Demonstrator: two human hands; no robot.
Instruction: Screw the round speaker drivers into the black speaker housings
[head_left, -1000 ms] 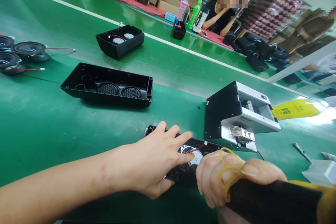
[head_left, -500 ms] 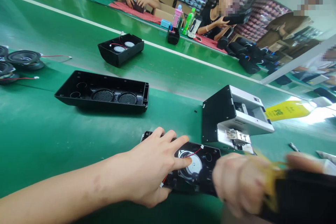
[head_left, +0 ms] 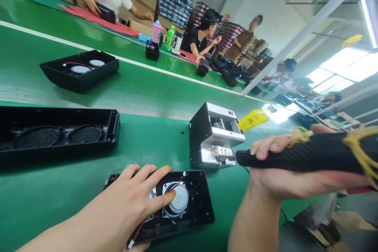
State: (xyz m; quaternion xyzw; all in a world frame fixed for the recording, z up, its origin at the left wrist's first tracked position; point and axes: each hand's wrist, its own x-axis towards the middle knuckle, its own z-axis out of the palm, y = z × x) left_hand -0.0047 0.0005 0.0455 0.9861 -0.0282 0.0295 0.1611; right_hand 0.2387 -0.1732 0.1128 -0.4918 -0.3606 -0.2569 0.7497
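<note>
My left hand point(head_left: 138, 193) lies across a black speaker housing point(head_left: 203, 201), its fingers over the far rim and a fingertip at a round speaker driver point(head_left: 178, 199). A second driver is partly hidden under that hand. Red wires with white plugs come from the drivers. In my right hand point(head_left: 271, 169) is a black electric screwdriver point(head_left: 313, 151) with yellow bands round it. Its front end points left, at the silver and black screw feeder point(head_left: 220, 134); whether it touches the feeder I cannot tell.
Another black housing point(head_left: 115, 130) with two mesh grilles lies at left. Beyond it sits a housing fitted with two drivers point(head_left: 79, 76). A yellow bottle point(head_left: 255, 119) stands behind the feeder. Co-workers sit across the green table point(head_left: 153, 138), among bottles and black speakers.
My right hand and the screwdriver have moved from beside the housing up towards the screw feeder. My left hand stays on the housing. The view has swung to the right.
</note>
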